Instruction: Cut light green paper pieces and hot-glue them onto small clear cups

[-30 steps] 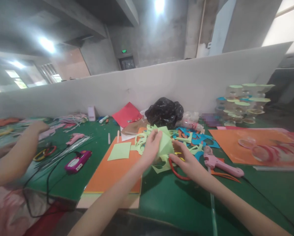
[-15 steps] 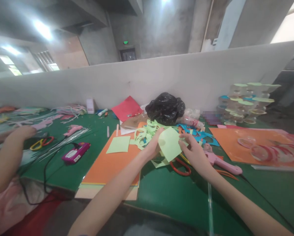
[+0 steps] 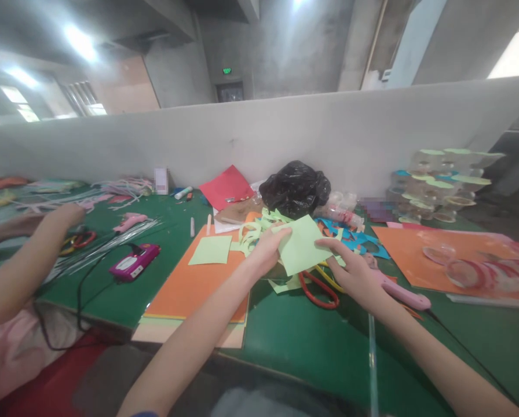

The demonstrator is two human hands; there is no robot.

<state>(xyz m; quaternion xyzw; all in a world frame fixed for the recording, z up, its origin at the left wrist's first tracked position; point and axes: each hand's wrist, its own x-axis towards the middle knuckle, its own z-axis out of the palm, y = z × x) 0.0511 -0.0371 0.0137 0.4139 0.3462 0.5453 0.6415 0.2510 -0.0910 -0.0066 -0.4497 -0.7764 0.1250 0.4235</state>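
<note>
A square of light green paper is up above the table, tilted, between my two hands. My left hand is closed on its left edge, thumb on top. At the right corner my right hand has its index finger over the paper and its thumb below. Under the paper lie scissors with red and yellow handles and curly green paper scraps. A second green square rests on an orange sheet stack left of my hands.
A pink glue gun with a cord lies beside my right forearm. Behind are a black plastic bag and blue scraps. Tiered clear cups stand back right. Another person's arm works at left near a purple device.
The green paper in my hands has turned and shows a flatter, squarer face. My right hand has shifted slightly right. The other person's hand at left has moved right and up.
</note>
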